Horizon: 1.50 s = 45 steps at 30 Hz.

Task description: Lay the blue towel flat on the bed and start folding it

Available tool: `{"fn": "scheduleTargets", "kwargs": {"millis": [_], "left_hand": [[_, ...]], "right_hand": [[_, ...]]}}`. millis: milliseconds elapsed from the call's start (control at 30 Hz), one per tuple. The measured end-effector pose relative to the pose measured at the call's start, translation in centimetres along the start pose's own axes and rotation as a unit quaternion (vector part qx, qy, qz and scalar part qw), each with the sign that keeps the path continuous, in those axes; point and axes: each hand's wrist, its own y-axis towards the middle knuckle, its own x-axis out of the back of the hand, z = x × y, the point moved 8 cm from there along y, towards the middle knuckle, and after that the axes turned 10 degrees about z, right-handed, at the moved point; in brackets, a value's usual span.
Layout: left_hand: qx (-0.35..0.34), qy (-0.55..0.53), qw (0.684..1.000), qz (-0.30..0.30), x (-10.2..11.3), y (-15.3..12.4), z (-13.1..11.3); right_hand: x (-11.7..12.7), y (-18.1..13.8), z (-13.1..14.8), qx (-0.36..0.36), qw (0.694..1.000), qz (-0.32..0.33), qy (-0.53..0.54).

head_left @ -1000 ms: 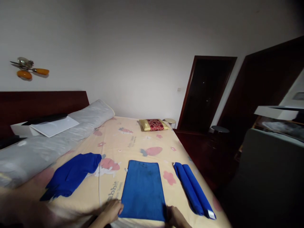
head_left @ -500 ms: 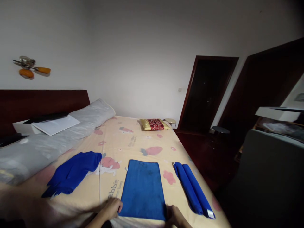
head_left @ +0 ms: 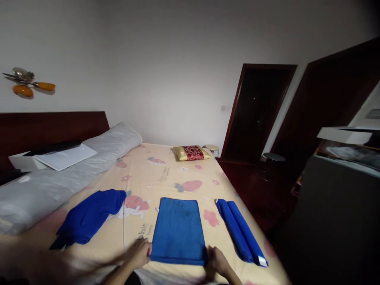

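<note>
A blue cloth (head_left: 178, 229), rectangular and spread flat on the bed, lies in front of me. My left hand (head_left: 143, 253) is closed on its near left corner. At the near right corner my right hand (head_left: 216, 259) is closed on the cloth too, its fingertips partly in shadow. Along the near edge a narrow strip looks turned over. To the right lie two long blue rolls (head_left: 242, 233) side by side, a white label at the near end. On the left is a crumpled royal-blue cloth (head_left: 89, 215).
The bed's sheet (head_left: 190, 170) has a carrot and flower print. A gold and red pillow (head_left: 192, 153) lies at the far end. Along the headboard (head_left: 53, 126) runs a grey bolster-like roll (head_left: 118, 138) with a white box (head_left: 65, 156) on it. Stools stand beyond.
Both hands have moved slightly away from me with the cloth's near edge, which now shows a narrow fold. The view has shifted a little.
</note>
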Motion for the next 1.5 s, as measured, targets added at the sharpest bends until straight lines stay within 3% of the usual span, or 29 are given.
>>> {"fn": "scheduleTargets", "kwargs": {"millis": [167,233,333,433,533,700,800,867,933,1033,1100,1300,1500], "left_hand": [[-0.125,0.048,0.990,0.034,-2.0,0.9,-6.3],[-0.160,0.056,0.985,0.015,-2.8,2.2,-8.9],[-0.115,0.058,0.988,-0.080,-3.5,4.4,-10.9],[-0.044,0.073,0.989,-0.122,-5.1,5.5,-10.7],[-0.022,0.083,0.983,-0.164,-5.8,4.6,-8.6],[0.054,0.064,0.972,-0.220,-4.9,1.7,-3.2],[0.086,0.057,0.970,-0.220,-4.8,1.6,-2.8],[0.092,0.053,0.966,-0.237,-4.6,2.2,-4.1],[0.043,0.049,0.968,-0.241,-4.6,3.5,-6.3],[-0.080,0.055,0.975,-0.200,-4.6,6.2,-9.5],[-0.126,0.067,0.974,-0.174,-4.2,7.9,-10.2],[-0.152,0.113,0.965,-0.180,0.4,13.1,-8.7],[-0.061,0.123,0.969,-0.204,5.8,18.8,-5.5]], "right_hand": [[-2.5,0.6,6.6,0.102,0.994,0.009,-0.043],[-4.4,1.1,9.3,0.122,0.991,0.011,-0.046],[-7.2,1.6,12.5,0.121,0.992,0.002,-0.046],[-9.3,1.7,14.0,0.119,0.992,0.007,-0.044],[-9.1,1.3,12.4,0.117,0.991,-0.011,-0.061],[-5.8,0.0,3.7,-0.005,0.987,-0.121,-0.106],[-5.6,-0.1,1.7,-0.024,0.979,-0.162,-0.122],[-6.0,0.4,2.7,-0.016,0.975,-0.189,-0.120],[-6.8,1.5,5.1,0.017,0.976,-0.187,-0.112],[-8.2,3.9,9.1,0.093,0.983,-0.111,-0.111],[-8.5,5.6,10.7,0.126,0.983,-0.064,-0.116],[-5.2,11.4,11.0,0.145,0.980,-0.062,-0.125],[-0.5,17.2,9.1,0.133,0.974,-0.116,-0.144]]}}
